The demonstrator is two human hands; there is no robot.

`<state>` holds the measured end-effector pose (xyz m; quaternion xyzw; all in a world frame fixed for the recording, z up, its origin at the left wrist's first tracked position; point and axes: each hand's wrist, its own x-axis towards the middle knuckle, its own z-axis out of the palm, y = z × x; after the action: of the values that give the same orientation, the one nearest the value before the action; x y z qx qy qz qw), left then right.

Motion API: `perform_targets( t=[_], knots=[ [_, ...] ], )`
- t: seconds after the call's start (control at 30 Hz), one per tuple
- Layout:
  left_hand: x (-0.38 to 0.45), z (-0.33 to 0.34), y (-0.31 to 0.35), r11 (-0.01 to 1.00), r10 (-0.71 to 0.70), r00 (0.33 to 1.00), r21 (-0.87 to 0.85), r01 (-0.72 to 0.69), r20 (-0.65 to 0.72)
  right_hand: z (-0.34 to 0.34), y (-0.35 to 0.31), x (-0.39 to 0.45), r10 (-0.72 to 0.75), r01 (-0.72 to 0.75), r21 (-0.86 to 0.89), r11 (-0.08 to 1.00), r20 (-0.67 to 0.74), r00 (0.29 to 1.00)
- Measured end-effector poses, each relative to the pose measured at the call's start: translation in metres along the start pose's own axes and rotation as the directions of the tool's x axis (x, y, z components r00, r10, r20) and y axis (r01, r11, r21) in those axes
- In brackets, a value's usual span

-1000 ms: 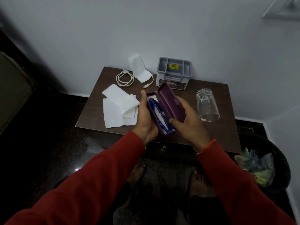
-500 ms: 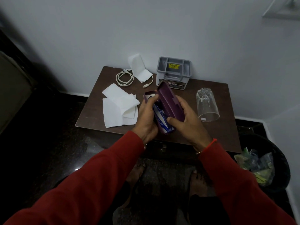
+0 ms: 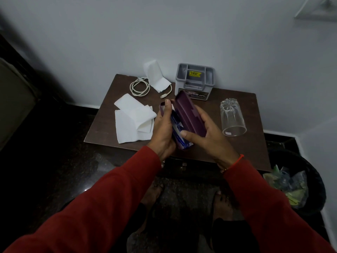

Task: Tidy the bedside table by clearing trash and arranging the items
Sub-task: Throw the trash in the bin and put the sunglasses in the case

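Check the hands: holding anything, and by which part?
Both hold the purple glasses case, partly open with blue glasses inside. Left hand grips the base's left side; right hand holds the lid's outer side.

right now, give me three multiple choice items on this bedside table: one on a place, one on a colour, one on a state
1. Where is the glass?
A. right of the hands
B. on the napkins
C. inside the grey organiser

2. What colour is the spectacle case?
A. yellow
B. purple
C. white

3. How is the case?
A. shut on the table
B. partly open in both hands
C. in the bin

Answers:
1 A, it stands upside down on the table's right side.
2 B, its lid is purple.
3 B, left hand and right hand hold it, with blue glasses showing inside.
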<state>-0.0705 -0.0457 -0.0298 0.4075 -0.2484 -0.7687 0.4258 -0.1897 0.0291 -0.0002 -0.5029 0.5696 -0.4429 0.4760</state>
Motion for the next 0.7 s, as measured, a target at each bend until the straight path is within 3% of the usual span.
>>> perform_targets(
  t=[0.13, 0.27, 0.57, 0.7],
  knots=[
    [0.000, 0.000, 0.000, 0.999, -0.023, 1.000, -0.041, 0.024, 0.003, 0.000, 0.006, 0.004, -0.009, 0.012, -0.105, 0.994, 0.030, 1.000],
    [-0.004, 0.000, 0.002, 0.985, -0.139, 0.986, -0.091, 0.148, 0.093, 0.000, 0.008, 0.004, -0.021, 0.019, -0.091, 0.996, -0.015, 1.000],
    [-0.003, 0.000, 0.004, 0.979, -0.143, 0.984, -0.133, 0.157, 0.110, 0.005, 0.001, 0.001, -0.054, 0.051, -0.055, 0.997, -0.056, 0.997],
    [-0.003, 0.004, 0.004, 0.981, -0.140, 0.987, -0.125, 0.150, 0.081, 0.016, 0.003, -0.003, -0.112, 0.091, -0.373, 0.924, -0.036, 0.993]
  ],
)
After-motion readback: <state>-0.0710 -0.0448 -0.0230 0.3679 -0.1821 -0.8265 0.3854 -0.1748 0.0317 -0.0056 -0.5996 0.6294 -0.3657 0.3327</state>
